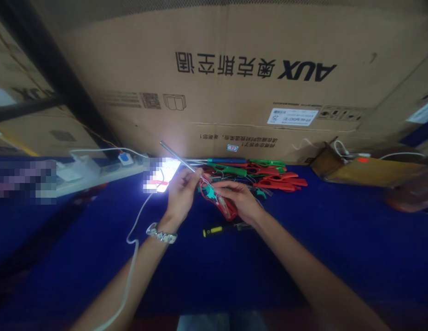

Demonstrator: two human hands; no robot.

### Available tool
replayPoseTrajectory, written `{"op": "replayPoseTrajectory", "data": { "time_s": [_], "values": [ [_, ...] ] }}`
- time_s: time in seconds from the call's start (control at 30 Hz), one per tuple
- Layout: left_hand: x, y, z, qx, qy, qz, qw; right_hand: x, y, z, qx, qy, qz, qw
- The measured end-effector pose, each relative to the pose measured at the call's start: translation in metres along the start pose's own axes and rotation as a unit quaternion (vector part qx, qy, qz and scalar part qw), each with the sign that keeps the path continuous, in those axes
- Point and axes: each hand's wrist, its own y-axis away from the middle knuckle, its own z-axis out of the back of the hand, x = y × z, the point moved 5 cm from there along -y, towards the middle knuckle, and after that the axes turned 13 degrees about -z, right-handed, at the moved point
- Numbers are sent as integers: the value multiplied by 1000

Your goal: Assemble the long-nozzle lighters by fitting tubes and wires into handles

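Note:
My left hand (182,193) is closed around the base of a long metal tube that belongs to a red stick lighter (228,210). The tube points up and to the left. Inside the lighter's handle, thin wires, a teal trigger (210,191) and a pale inner part show. My right hand (242,198) grips the handle side, its fingertips at the teal trigger. Just below the hands lies a screwdriver (214,230) with a yellow and black handle. Behind them is a pile of red and green stick lighters (279,179), partly hidden by my hands.
A bright phone screen (170,172) stands left of my hands, with a white cable (134,248) running over my left forearm. Left of it lies a power strip (96,177). A large cardboard box (221,101) backs the blue table (207,280). An open carton (366,171) stands right.

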Motion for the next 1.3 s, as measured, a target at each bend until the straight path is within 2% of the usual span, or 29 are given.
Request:
{"op": "replayPoseTrajectory", "data": {
  "time_s": [0.13, 0.23, 0.3, 0.37, 0.43, 0.5, 0.57, 0.63, 0.73, 0.87, 0.97, 1.3],
  "values": [
    [0, 1, 0, -12, 11, 4, 1000, 1, -1, -1, 28, -20, 27, 999],
    [0, 1, -3, -10, 35, -1, 999, 0, -4, -1, 55, -17, 16, 998],
    [0, 0, -5, -9, 44, -5, 999, -1, -4, -1, 69, 14, -1, 997],
    [0, -2, -7, -12, 43, -6, 999, 2, -3, -2, 67, 86, 14, 994],
    [-2, -4, -9, -10, 32, -3, 999, 9, 0, -2, 24, 192, 75, 978],
    [-5, -8, -10, 9, 0, 0, 1000, 16, 6, -3, -48, 295, 148, 943],
    [-8, -13, -11, 33, -47, -4, 998, 21, 11, -3, -107, 361, 197, 905],
    [-10, -15, -11, 46, -79, -8, 996, 22, 15, -3, -133, 393, 219, 883],
    [-6, -15, -10, 42, -67, -4, 997, 23, 18, -3, -140, 402, 231, 875],
    [4, -10, -10, 34, -6, 37, 999, 21, 18, -1, -142, 385, 217, 886],
    [7, -8, -10, 51, 26, 76, 996, 18, 17, 1, -147, 370, 221, 891],
    [9, -11, 1, 121, 22, 133, 983, 17, 24, -3, -161, 397, 289, 856]
  ]
}}
